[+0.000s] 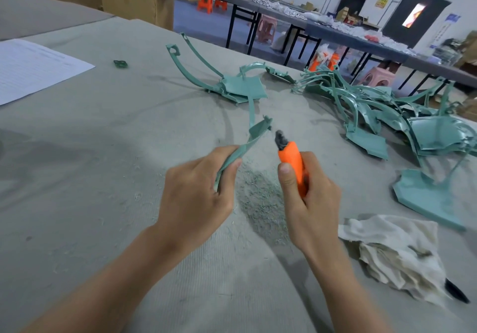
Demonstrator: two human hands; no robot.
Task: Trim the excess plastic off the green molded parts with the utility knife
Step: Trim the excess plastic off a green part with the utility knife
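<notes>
The utility knife (293, 163) and the green part (249, 140) are held just apart.
Over the table (90, 164), near its front edge, the left hand (196, 190) grips the part's lower end; its long axis runs away toward the far edge. The right hand (311, 199) is closed around the knife handle, the blade just right of the part's top end, so I think it must move left. A pile of green parts (387, 115) lies at the far right edge.
</notes>
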